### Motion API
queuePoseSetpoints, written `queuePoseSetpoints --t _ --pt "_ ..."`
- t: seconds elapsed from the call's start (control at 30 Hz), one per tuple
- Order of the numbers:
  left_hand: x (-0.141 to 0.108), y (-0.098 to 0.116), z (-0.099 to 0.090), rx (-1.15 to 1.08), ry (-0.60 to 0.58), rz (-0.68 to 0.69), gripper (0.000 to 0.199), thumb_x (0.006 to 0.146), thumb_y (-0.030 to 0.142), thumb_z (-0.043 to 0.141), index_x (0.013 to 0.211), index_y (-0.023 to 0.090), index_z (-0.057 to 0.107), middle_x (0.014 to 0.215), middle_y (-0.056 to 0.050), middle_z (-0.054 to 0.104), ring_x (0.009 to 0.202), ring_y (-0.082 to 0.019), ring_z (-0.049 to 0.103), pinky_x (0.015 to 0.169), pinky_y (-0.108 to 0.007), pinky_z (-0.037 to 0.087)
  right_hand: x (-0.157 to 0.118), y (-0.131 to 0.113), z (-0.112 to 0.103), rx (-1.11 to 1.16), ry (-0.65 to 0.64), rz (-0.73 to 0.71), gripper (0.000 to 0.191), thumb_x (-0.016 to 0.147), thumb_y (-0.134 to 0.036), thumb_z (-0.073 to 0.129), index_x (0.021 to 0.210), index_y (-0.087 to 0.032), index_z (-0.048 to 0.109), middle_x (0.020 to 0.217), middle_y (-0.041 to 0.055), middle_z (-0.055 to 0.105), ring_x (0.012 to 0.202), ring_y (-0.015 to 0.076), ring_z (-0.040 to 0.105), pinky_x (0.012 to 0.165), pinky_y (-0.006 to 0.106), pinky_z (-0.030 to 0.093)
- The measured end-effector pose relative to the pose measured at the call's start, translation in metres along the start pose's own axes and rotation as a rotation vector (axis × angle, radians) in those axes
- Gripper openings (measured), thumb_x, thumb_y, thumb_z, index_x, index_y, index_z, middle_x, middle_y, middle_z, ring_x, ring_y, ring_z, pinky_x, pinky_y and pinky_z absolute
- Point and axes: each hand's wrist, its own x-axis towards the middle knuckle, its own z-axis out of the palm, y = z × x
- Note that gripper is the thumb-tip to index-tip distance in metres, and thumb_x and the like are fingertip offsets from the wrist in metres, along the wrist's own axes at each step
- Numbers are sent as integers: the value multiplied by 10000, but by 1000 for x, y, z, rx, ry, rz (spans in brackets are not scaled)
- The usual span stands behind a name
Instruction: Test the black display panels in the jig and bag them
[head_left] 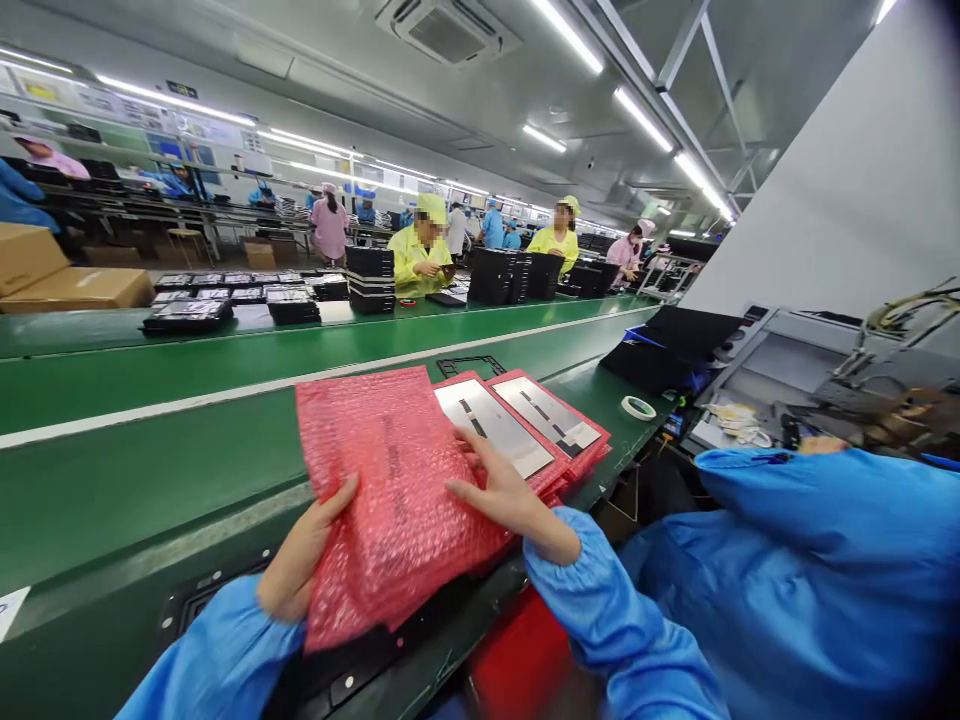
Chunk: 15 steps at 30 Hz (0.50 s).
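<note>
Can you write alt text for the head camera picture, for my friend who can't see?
A person's left hand and right hand hold a crinkly pink bubble-wrap bag on a green conveyor belt, beside flat silver panels. A worker in yellow sits beyond.

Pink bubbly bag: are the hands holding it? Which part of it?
Yes, both hands hold the pink bubble bag. The left hand grips its left edge, and the right hand holds its right side.

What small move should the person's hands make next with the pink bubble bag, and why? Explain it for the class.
Probably the right hand should ease the pink bubble bag's edge further over the silver-faced panel. Its fingers rest at that edge, and much of the panel's face lies uncovered beside it. The left hand grips the bag's lower edge, so it can likely steady the bag.
</note>
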Motion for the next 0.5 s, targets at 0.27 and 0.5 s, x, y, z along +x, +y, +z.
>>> queuePoseSetpoints --t 0.27,0.5 --pt "-106 -13 -94 -43 303 28 1074 335 519 904 1317 567 471 1052 55 718 1024 -426 635 721 -518 627 -43 -46 94 1191 -388 283 533 756 -320 744 1252 -190 596 1212 92 642 1086 261 618 955 387 456" --pt "-170 29 -104 403 640 431 564 480 509 866 980 270 759 900 -71 753 883 -389 699 709 -476 624 -39 -32 118 874 -160 390 512 770 -392 772 1214 -218 588 1154 63 684 959 225 663 854 315 512"
